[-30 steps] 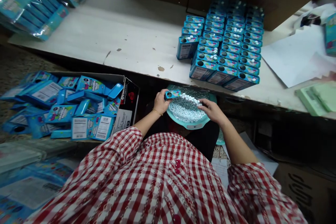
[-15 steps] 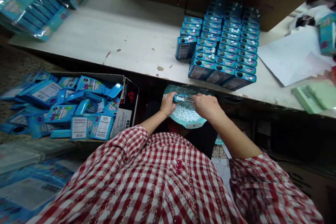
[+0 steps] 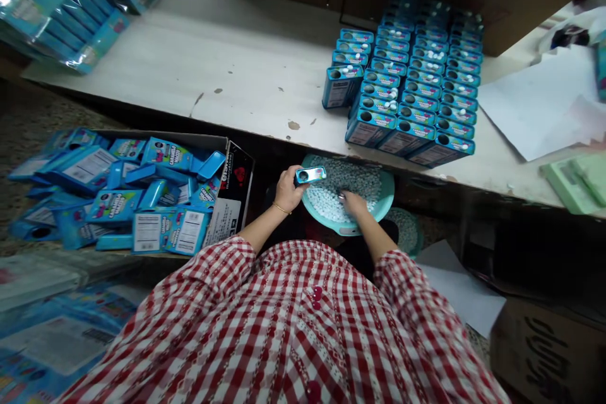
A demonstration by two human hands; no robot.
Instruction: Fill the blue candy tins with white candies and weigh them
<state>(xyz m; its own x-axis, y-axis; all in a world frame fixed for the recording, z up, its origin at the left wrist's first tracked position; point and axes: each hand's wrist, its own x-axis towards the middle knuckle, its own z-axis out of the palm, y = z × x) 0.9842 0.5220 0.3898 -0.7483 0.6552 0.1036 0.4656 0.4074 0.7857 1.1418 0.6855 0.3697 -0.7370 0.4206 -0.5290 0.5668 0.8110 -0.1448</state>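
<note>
My left hand (image 3: 288, 189) is wrapped round a small blue box (image 3: 311, 175), its top with a dark round opening facing up, at the left rim of a turquoise basin (image 3: 391, 192). Small white and pale blue pellets (image 3: 326, 203) fill the basin. Over the pellets, my right hand (image 3: 354, 203) has its fingertips down among them; something small and shiny shows at the fingers, too small to make out.
Rows of upright blue boxes (image 3: 420, 88) stand on the white table (image 3: 255, 69). An open carton (image 3: 231, 196) at the left holds many blue boxes. Wrapped packs (image 3: 71, 6) lie at the back left. Papers (image 3: 540, 101) and a green object (image 3: 575, 180) lie at the right.
My right hand has moved away from the small box and down into the pellets. My left hand has shifted slightly left with the box, whose top now shows plainly.
</note>
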